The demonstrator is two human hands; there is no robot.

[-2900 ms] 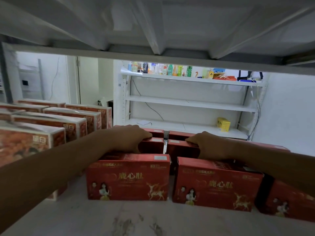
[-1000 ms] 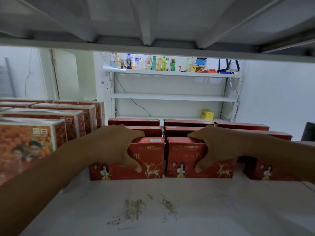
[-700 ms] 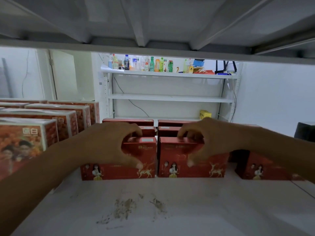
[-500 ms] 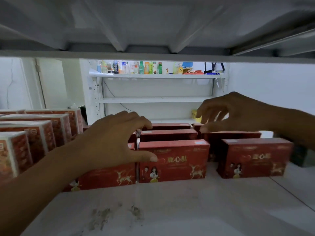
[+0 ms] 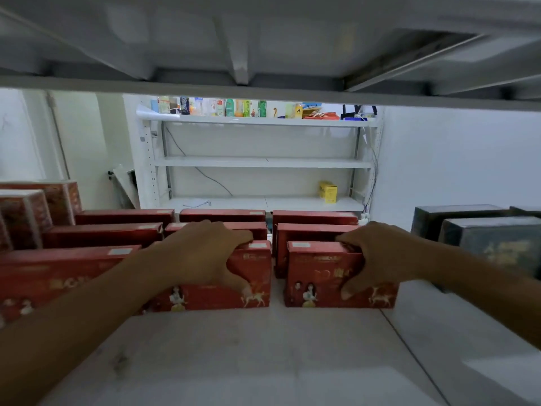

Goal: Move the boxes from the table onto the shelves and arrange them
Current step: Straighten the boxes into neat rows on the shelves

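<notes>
Flat red boxes with deer and figure prints stand upright in rows on a white shelf (image 5: 263, 361). My left hand (image 5: 205, 256) grips the top and front of the middle front red box (image 5: 254, 291), thumb on its face. My right hand (image 5: 377, 256) grips the right front red box (image 5: 316, 276) the same way. A narrow gap separates these two boxes. Another red box (image 5: 58, 276) stands at the front left, and more red boxes (image 5: 222, 215) fill the rows behind.
Orange-and-white boxes (image 5: 26, 212) line the shelf's left end. Dark boxes (image 5: 491, 244) stand at the right. The shelf above (image 5: 263, 92) hangs low overhead. Across the room a white rack (image 5: 257, 162) holds bottles on top and a yellow box (image 5: 328, 191).
My view and both hands shifted right along the row. The right hand, raised and open half a second ago, has come down onto the right front box; the left hand now holds the middle one.
</notes>
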